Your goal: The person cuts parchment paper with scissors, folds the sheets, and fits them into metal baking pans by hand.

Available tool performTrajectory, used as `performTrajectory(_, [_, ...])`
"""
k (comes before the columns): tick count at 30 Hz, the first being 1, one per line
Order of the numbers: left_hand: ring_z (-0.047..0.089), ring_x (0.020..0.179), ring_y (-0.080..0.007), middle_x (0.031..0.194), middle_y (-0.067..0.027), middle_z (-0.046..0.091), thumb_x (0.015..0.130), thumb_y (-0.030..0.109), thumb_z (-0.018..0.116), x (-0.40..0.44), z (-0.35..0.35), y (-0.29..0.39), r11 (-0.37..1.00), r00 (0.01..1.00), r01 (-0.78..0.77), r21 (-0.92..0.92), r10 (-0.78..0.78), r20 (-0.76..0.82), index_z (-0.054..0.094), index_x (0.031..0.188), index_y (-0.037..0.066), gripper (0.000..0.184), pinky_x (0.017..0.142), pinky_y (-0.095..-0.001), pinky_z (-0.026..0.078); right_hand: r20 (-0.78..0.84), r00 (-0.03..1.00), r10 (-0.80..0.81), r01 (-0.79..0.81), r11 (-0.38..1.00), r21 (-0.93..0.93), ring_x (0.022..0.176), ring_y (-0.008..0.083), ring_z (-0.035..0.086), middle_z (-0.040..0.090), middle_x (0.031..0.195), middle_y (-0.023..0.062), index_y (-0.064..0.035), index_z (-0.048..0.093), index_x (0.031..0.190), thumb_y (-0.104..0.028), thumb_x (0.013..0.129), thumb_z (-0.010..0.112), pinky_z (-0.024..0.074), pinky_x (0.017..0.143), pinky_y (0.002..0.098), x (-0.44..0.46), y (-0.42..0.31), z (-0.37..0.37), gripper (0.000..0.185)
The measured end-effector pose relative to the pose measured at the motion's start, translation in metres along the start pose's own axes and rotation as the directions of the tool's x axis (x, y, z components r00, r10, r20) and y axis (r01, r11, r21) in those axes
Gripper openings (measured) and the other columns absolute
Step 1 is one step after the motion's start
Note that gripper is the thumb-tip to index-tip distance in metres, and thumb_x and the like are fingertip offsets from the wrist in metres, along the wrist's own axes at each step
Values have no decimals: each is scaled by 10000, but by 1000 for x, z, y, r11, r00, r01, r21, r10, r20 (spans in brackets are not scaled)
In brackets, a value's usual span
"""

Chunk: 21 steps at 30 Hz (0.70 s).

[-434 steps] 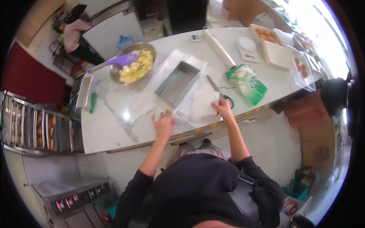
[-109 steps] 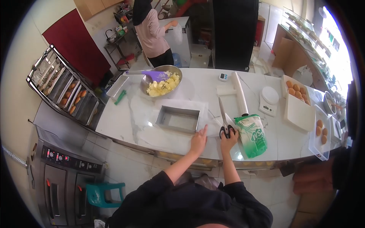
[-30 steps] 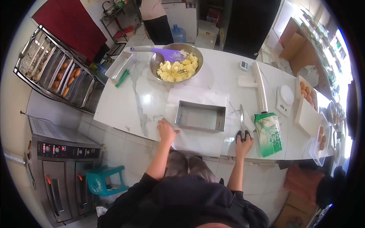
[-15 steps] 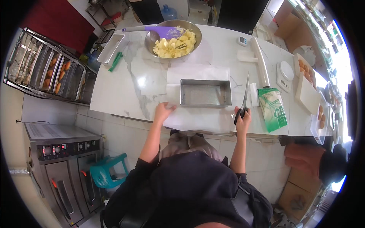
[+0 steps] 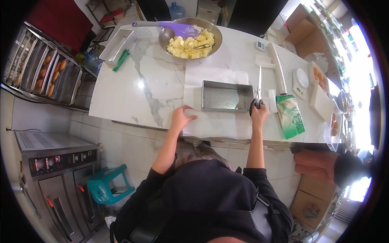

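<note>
My right hand (image 5: 259, 115) grips black-handled scissors (image 5: 259, 91), whose blades point away from me, just right of a rectangular metal tin (image 5: 227, 96). The tin stands on a sheet of white paper (image 5: 216, 125) that reaches the counter's front edge. At the paper's left edge rests my left hand (image 5: 182, 118), thumb apart from the fingers, holding nothing. A green and white packet (image 5: 289, 116) lies right of the scissors. Behind it is a long white roll (image 5: 278, 69).
A steel bowl (image 5: 218, 40) of yellow pieces with a purple spatula (image 5: 178, 28) stands at the back. Around the counter (image 5: 117, 95) are a narrow tin (image 5: 117, 45), green clip (image 5: 121, 60), timer (image 5: 259, 45), scale (image 5: 300, 81) and box of buns (image 5: 318, 77).
Since a second ago, the scissors have shifted closer to the tin, held in my right hand. My left hand stays by the paper's left edge. The camera view has tilted and shifted.
</note>
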<state>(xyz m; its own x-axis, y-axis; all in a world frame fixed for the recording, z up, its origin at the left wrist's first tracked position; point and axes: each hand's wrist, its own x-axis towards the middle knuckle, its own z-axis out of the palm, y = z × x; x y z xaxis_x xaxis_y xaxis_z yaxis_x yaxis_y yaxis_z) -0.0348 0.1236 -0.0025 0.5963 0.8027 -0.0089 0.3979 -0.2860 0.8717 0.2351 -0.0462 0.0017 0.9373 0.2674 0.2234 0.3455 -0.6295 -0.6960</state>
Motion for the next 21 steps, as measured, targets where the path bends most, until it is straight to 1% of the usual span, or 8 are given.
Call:
performTrajectory(3, [608,702,-354,732,-230,615,600,324,759,1,3,-14,993,996,72,98,-67,-54,641,827,-43,447,629,-387,475,-41,999,-18,18,1000,0,626,335,518,537,658,158,47,559,594,-257,676,665,378,580,412,-2,1,4,332])
performTrajectory(5, [608,711,-356,732,-224,617,602,323,756,3,6,-23,984,993,110,143,-103,-51,644,829,-38,441,638,-389,474,-70,997,-28,29,999,17,637,340,524,545,666,160,43,563,597,-252,672,660,384,589,414,-3,3,7,320])
performTrajectory(7, [608,714,-358,733,-221,619,605,323,754,3,4,-16,975,990,139,171,-132,-51,646,827,-34,434,644,-391,473,-103,994,-30,34,998,45,645,342,527,552,679,161,38,567,602,-252,669,654,388,598,414,-5,2,9,310])
performTrajectory(9, [607,714,-359,735,-219,620,608,322,752,1,3,-8,969,986,165,183,-158,-54,649,822,-33,427,649,-393,472,-86,996,9,-7,1000,27,647,341,528,557,686,155,32,571,606,-261,670,651,395,607,408,-4,3,9,310])
performTrajectory(10, [607,713,-359,736,-217,621,610,321,750,1,5,-9,973,986,161,165,-152,-64,650,819,-31,421,650,-393,473,-78,997,30,-28,999,20,648,341,529,559,690,151,29,573,608,-265,670,650,398,611,404,-3,3,9,310])
performTrajectory(15, [611,716,-352,741,-207,627,621,309,743,-2,9,-13,986,987,131,101,-120,-111,655,807,-22,389,658,-388,474,-78,997,2,-3,1000,-8,677,334,537,568,712,141,25,578,620,-274,667,650,408,625,400,0,0,9,311])
performTrajectory(18, [608,734,-355,758,-212,627,618,298,742,-2,8,-12,983,985,149,107,-137,-109,656,829,-16,388,669,-385,476,-69,997,18,-17,1000,4,690,331,540,569,717,139,27,578,626,-273,671,646,411,631,402,1,1,10,312])
performTrajectory(21, [625,716,-309,761,-189,642,643,251,734,-4,4,-5,985,987,148,88,-141,-82,647,875,-26,371,657,-358,479,-72,997,15,-15,1000,-1,689,335,538,566,722,142,31,575,627,-272,675,639,410,633,405,0,1,9,313])
